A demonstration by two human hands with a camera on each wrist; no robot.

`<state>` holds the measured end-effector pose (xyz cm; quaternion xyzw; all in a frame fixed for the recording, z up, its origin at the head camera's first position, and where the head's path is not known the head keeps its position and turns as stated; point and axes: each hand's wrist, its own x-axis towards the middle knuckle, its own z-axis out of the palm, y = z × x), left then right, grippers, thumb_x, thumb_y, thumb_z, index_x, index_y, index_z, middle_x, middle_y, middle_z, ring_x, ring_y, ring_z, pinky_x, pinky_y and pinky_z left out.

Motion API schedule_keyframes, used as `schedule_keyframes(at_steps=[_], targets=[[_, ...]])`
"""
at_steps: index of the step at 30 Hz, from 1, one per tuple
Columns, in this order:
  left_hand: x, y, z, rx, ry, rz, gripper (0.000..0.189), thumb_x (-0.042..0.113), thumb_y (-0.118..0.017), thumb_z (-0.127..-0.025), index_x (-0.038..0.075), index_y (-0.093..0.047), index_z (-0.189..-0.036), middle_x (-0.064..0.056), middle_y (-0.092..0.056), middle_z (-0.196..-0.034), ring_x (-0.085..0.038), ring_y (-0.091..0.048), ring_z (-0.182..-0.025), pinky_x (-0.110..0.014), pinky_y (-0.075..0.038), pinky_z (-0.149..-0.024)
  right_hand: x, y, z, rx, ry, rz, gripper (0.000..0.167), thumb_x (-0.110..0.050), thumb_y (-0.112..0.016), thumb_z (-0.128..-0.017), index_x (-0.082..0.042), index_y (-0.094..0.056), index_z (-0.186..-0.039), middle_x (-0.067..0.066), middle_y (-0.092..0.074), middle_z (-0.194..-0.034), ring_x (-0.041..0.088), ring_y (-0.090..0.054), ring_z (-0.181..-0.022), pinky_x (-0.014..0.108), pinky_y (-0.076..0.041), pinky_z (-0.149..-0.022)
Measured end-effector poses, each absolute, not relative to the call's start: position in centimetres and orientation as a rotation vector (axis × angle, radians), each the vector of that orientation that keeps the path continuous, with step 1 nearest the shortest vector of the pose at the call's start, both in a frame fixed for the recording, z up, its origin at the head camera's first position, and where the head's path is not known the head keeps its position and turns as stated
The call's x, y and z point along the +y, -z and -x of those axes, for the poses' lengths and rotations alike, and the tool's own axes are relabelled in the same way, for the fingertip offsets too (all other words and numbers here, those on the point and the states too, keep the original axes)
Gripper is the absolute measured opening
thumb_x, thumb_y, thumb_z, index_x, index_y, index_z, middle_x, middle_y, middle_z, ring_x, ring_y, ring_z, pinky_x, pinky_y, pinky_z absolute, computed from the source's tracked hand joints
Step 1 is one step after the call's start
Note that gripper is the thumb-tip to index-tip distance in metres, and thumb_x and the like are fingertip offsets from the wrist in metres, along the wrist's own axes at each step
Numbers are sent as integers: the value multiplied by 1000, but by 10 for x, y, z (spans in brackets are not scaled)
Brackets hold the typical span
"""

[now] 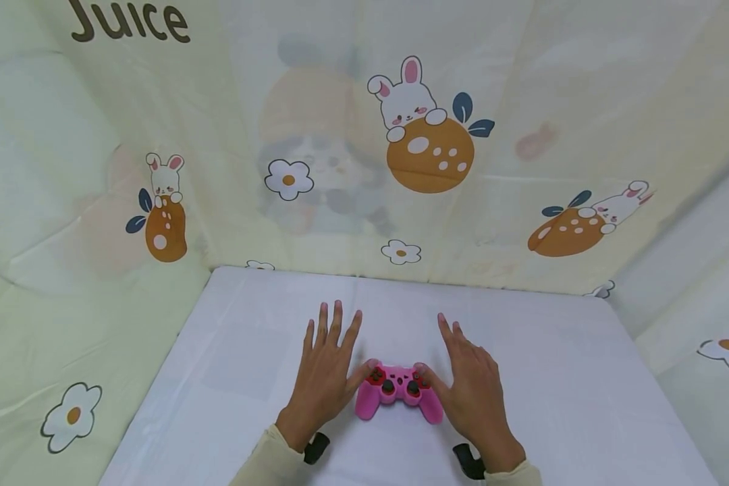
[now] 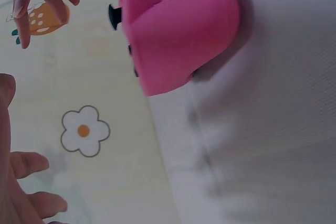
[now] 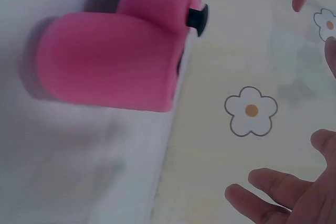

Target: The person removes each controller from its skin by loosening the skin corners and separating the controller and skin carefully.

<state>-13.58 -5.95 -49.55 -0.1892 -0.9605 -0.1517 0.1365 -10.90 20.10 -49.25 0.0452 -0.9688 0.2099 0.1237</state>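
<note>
A pink game controller (image 1: pixel 400 390) with dark thumbsticks and red button areas lies on the white table, its two grips toward the person. My left hand (image 1: pixel 322 378) is spread on its left side, fingers straight and pointing away, the thumb over the controller's left buttons. On the other side my right hand (image 1: pixel 476 395) has its fingers extended and its thumb over the right buttons. Both wrist views show a gap between the thumbs and the controller (image 2: pixel 181 38), so the hands hover around it. Neither hand holds anything.
The white tabletop (image 1: pixel 237 351) stretches out around the hands. Behind it and at the sides hangs a pale cloth (image 1: pixel 340 223) printed with rabbits, orange fruits and flowers. A black band (image 1: pixel 317 448) shows at the left wrist, another (image 1: pixel 468 462) at the right.
</note>
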Motion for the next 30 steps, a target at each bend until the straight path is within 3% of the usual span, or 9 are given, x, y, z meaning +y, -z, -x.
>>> schedule_keyframes(at_steps=[10, 26, 30], targets=[[-56, 516, 129, -2794, 478, 537, 86, 69, -51, -102, 21, -28, -170, -18, -21, -177, -44, -12, -165, -65, -20, -130, 200, 512, 103, -2853, -626, -117, 98, -56, -77, -93, -44, -17, -169, 16, -46, -165, 44, -54, -143, 68, -33, -116], [-49, 540, 123, -2827, 527, 554, 88, 72, -53, -99, 19, -36, -167, -18, -44, -167, -47, -23, -162, -66, -25, -127, 197, 531, 100, -2915, -595, -123, 90, -63, -75, -91, -40, -32, -167, 9, -61, -155, 39, -65, -130, 68, -41, -112], [-49, 545, 121, -2835, 595, 544, 88, 72, -55, -99, 17, -39, -165, -17, -52, -161, -46, -27, -161, -66, -25, -127, 198, 536, 100, -2915, -627, -117, 85, -65, -73, -92, -38, -38, -165, 5, -65, -151, 34, -69, -117, 65, -43, -110]])
